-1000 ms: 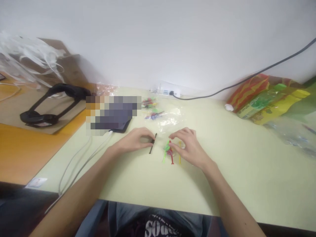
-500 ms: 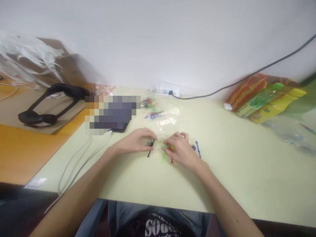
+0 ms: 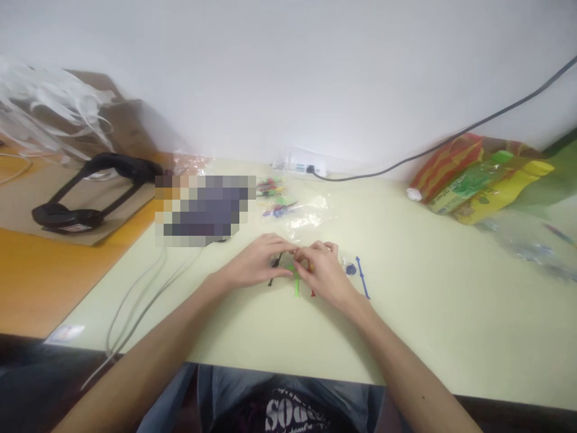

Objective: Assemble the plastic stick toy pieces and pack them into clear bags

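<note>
Tabletop (image 3: 451, 307) spreads around four o'clock, its near edge (image 3: 288, 374) at six. Left hand (image 3: 261, 258) curves wide near a black plastic stick (image 3: 271, 280); right hand (image 3: 322, 267) narrows at a green plastic stick (image 3: 297, 287), eight o'clock, grip unclear. Blue arrow-tipped stick (image 3: 362, 278): three o'clock.

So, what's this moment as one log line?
left hand: over black stick, grip unclear | right hand: over red stick, grip unclear | blue stick: untouched

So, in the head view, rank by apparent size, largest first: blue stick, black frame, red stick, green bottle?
Black frame
Green bottle
Blue stick
Red stick, partly hidden by the right hand; full size unsure
</note>
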`<state>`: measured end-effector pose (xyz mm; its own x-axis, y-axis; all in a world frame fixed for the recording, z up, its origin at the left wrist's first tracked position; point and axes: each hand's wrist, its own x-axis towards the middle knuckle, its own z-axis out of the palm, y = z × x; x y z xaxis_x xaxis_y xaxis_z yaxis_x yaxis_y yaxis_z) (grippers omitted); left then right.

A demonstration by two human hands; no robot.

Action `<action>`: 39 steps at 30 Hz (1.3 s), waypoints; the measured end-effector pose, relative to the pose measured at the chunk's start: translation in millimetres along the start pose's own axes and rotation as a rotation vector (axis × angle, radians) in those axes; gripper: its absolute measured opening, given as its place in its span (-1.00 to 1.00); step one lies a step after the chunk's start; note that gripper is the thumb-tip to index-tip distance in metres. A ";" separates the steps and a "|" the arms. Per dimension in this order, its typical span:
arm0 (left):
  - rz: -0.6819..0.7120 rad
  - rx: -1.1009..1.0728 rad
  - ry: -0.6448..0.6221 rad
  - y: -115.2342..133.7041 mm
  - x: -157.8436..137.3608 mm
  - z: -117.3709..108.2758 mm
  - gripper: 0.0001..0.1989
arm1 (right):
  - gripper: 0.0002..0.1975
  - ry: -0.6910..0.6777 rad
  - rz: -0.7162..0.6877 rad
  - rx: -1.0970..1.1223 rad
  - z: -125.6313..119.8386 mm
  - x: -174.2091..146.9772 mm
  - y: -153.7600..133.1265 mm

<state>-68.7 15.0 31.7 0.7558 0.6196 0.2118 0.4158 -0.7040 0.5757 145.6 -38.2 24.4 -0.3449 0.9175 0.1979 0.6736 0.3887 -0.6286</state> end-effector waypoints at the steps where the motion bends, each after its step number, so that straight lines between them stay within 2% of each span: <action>1: 0.001 0.014 -0.010 -0.9 0.4 0.5 -0.56 | -0.93 -0.004 0.000 0.004 -0.1 0.2 -0.1; 5: 0.032 0.057 -0.040 -4.9 0.6 2.6 -0.77 | -0.92 -0.016 -0.007 -0.006 -0.8 0.1 -0.3; 8: 0.059 0.058 -0.015 -8.5 -0.6 5.4 -0.83 | -0.88 -0.013 -0.026 -0.092 -2.6 -1.8 -1.2; 13: 0.072 0.059 0.052 -12.1 -2.5 8.0 -0.87 | -0.76 -0.057 -0.089 -0.296 -6.0 -6.2 -3.3; 18: 0.069 0.016 0.201 -7.7 -1.2 5.0 -0.89 | -0.80 -0.087 -0.109 -0.358 -5.1 -7.0 -3.7; 22: 0.048 -0.050 0.315 -6.1 -1.8 3.5 -0.90 | -0.77 -0.094 -0.101 -0.370 -5.2 -6.4 -5.9; 28: -0.079 -0.107 0.303 -6.1 -5.0 7.6 -0.88 | -0.75 -0.102 -0.115 -0.375 -2.3 -6.4 -6.1; 33: -0.060 -0.135 0.376 -3.6 -3.6 8.0 -0.86 | -0.78 -0.068 -0.131 -0.348 2.0 -5.8 -0.1; 39: -0.029 -0.132 0.504 -1.8 -0.5 4.1 -0.83 | -0.82 0.036 -0.029 -0.163 -8.2 -4.2 -5.3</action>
<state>-67.7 14.5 27.4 0.3944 0.7511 0.5295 0.3407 -0.6546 0.6748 148.8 -43.5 33.1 -0.3441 0.9070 0.2427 0.7618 0.4207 -0.4926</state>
